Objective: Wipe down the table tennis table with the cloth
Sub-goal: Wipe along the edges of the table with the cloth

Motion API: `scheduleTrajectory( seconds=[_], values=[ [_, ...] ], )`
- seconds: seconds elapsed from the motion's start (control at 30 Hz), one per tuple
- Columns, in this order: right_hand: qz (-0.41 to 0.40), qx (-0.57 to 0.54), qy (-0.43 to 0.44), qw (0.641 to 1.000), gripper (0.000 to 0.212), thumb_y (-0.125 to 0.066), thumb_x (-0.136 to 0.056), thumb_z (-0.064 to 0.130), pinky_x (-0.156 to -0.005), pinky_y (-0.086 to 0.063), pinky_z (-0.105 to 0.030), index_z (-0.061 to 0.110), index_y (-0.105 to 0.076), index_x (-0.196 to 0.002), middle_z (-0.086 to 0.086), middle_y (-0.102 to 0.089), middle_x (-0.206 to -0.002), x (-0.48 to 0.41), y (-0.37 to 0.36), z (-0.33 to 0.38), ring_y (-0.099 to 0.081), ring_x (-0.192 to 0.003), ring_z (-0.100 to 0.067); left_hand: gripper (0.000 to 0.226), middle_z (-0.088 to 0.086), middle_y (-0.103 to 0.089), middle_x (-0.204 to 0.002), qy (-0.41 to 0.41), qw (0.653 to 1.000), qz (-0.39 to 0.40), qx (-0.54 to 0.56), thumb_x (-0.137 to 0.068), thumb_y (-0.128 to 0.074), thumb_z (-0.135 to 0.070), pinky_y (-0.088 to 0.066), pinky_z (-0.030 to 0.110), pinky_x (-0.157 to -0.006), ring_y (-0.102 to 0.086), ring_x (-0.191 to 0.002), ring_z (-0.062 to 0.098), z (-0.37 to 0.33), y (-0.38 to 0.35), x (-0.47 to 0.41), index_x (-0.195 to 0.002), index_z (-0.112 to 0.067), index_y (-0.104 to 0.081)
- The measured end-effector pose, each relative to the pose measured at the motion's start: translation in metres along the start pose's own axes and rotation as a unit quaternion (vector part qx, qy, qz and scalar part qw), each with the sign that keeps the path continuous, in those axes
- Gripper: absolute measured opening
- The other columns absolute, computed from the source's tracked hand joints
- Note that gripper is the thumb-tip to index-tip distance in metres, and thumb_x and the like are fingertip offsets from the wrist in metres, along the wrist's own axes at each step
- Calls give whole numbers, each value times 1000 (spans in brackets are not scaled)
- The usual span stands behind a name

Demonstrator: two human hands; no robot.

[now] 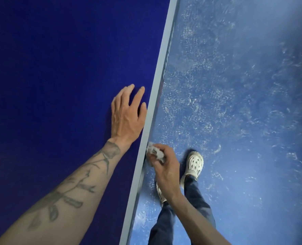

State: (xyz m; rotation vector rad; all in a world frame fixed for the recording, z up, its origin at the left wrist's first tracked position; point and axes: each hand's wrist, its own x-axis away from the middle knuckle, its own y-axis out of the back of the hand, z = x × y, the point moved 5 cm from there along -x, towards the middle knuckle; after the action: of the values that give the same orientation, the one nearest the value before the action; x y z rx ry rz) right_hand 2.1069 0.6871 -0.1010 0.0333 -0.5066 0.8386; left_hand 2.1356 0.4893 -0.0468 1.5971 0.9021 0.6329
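Observation:
The dark blue table tennis table [54, 76] fills the left of the head view, with its pale edge line [153, 103] running diagonally from top centre to bottom. My left hand [127, 114] lies flat on the tabletop beside that edge, fingers spread, holding nothing. My right hand [166, 167] is below the table's rim, closed on a crumpled white cloth [154, 152] that presses against the table's side edge.
The scuffed blue floor [243, 103] spreads to the right of the table. My feet in white clogs [193, 166] and dark trousers [196, 200] stand close to the table's side. Lettering runs along the table's side rail [167, 66].

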Motion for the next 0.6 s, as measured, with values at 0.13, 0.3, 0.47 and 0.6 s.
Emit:
scheduleTrajectory(
  seconds=[0.13,0.3,0.47,0.6],
  values=[
    [-8,15,18,1000,16,-70,-99,17,-85,-51,-68,14,-69,-114,-18,-68,-107,-93,2,31,-65,-96,-40,52,11,-39,-163,19,1000,-11,-8,-107,-45,-36,-24,52,-127,-34,-153,31,0,-14,-17,-157,-24,-47],
    [0,23,15,1000,15,-71,-103,18,-81,-53,-65,12,-68,-116,-18,-66,-106,-125,4,47,-64,-94,-39,53,9,-38,-164,17,1000,-15,-11,-106,-46,-37,-20,50,-129,-33,-154,29,3,-18,-18,-158,-26,-46],
    [33,74,14,997,19,-74,-98,19,-85,-54,-53,32,-69,-110,3,-66,-106,-88,8,43,-65,-98,-22,54,8,-37,-164,23,1000,-4,-12,-106,-44,-39,-19,50,-129,-31,-155,28,3,-18,-19,-158,-26,-46],
    [8,59,15,998,18,-71,-99,13,-85,-52,-65,23,-69,-113,-8,-68,-107,-156,4,63,-64,-98,-36,54,7,-36,-164,23,1000,-7,-15,-106,-44,-39,-17,47,-130,-31,-155,27,4,-20,-20,-158,-27,-45]
  ],
)
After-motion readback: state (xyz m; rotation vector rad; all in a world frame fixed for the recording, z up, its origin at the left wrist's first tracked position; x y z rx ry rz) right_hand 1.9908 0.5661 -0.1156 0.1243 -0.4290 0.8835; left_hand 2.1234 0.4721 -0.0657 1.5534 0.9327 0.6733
